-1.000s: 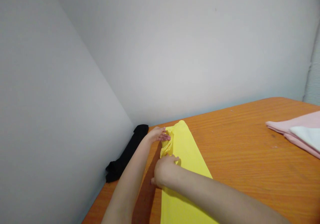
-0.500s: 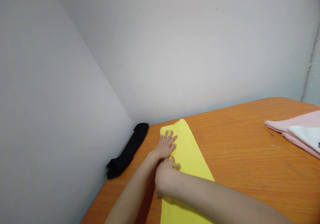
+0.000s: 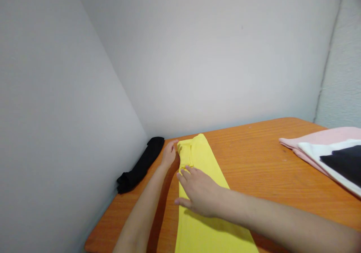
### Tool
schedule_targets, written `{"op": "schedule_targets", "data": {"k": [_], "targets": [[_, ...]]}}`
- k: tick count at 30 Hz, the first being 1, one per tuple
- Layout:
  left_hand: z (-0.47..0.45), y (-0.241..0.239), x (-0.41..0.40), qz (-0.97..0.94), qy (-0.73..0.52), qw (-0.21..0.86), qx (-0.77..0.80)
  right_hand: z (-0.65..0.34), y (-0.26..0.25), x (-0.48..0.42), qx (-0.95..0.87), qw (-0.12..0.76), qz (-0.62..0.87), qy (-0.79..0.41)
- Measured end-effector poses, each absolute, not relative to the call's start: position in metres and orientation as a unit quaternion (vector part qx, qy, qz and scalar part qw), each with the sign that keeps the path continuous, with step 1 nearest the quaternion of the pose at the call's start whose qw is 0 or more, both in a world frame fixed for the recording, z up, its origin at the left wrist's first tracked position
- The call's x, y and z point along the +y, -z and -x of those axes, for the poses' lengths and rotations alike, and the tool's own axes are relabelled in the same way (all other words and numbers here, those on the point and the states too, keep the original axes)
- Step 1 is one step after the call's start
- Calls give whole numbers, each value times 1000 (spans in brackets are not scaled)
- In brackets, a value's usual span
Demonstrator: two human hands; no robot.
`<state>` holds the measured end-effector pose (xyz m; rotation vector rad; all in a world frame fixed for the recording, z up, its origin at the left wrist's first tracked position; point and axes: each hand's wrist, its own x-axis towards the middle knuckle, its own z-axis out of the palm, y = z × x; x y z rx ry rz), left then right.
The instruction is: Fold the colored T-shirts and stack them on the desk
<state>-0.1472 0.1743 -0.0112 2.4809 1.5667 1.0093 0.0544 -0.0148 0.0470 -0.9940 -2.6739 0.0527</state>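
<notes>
A long, folded yellow garment [image 3: 208, 178] lies flat on the wooden table, with a small folded-over, wrinkled piece near its far left corner. Beside that corner is my left hand [image 3: 169, 154], its fingers stretched toward the garment's left edge; whether they grip the cloth is hard to see. My right hand [image 3: 199, 191] rests palm down across the middle of the garment, fingers spread and pointing left. Its fingertips touch the lower end of the wrinkled piece, and the thumb reaches past the left edge.
A rolled-up black cloth [image 3: 142, 164] lies along the left wall. On the right of the orange-brown table [image 3: 254, 151] is a stack of folded pink [image 3: 324, 135], white [image 3: 313, 149] and black cloth [image 3: 345, 162]. Walls border the table at the left and back.
My left hand has slid off the wrinkled piece to the far left corner. My right hand has turned from the left edge to lie flatter on the garment. The view has shifted rightward.
</notes>
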Motion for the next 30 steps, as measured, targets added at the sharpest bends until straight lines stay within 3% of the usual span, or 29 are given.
{"op": "schedule_targets", "data": {"k": [3,8,13,22,30], "targets": [[161,13,175,-820,-300,16,486,-56,-30,39,-929,176,324,30],[160,19,182,-861,-192,21,470,-56,9,79,-936,153,314,-39],[156,16,198,-860,-113,20,498,-64,23,71,-937,146,303,-98],[128,9,188,-838,-57,-54,540,-63,22,64,-930,142,331,-78],[129,-12,102,-865,-82,-92,486,-137,18,-10,-929,117,339,-95]]}}
